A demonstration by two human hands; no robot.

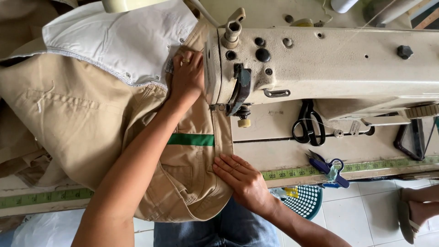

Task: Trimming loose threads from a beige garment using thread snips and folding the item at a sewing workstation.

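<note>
Two hands are on the cloth as I look down: my left hand (186, 75) lies flat and open on the tan garment (91, 119) just behind the head of the sewing machine (320, 64), pressing it down beside the needle, while my right hand (240, 176) rests open with fingers spread on the front edge of the same garment, near the lip of the counter (274, 158). Neither hand grips anything; both only press and steer. The garment lies across the counter, a long seam running under the presser foot (219, 108), a green stripe (191, 139) crossing it between my hands. A white lining (123, 41) is turned up at the far side. I judge the seam partly run: a stretch sits behind the foot and about as much waits in front, though I cannot tell where the stitching ends. Black scissors (310, 126), blue thread snips (328, 167) and a tape measure (379, 165) lie off to the right.
</note>
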